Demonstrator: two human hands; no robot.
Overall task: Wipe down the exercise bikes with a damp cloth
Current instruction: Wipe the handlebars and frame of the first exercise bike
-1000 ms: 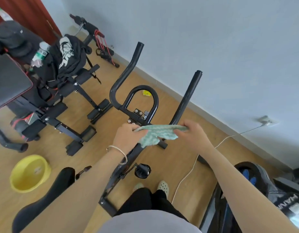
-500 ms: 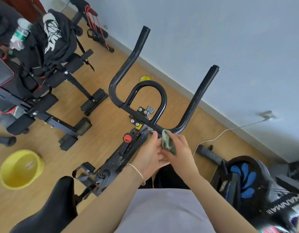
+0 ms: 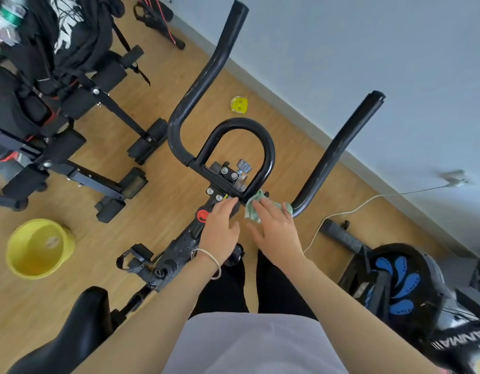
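Tight at 1 to 4 o'clock against wall (image 3: 368, 49) and second bike (image 3: 400, 276), crowded at 10 by a weight bench (image 3: 79, 174), open floor (image 3: 166, 190) around the yellow basin (image 3: 31, 252) at 9. Long axis of the exercise bike (image 3: 179, 249) from saddle (image 3: 71, 333) at 7 to handlebar (image 3: 206, 74), horns aimed at 12 and 1. At centre on the crossbar, green cloth (image 3: 251, 211) pressed under the flat right grip (image 3: 276, 230), fingers straight; left grip (image 3: 220, 233) open, fingertips on the stem.

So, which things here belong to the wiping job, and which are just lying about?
Job: crumpled green cloth, black tubular bike handlebar, right hand pressing the cloth.
Lying about: black weight bench, white floor cable, black jacket.
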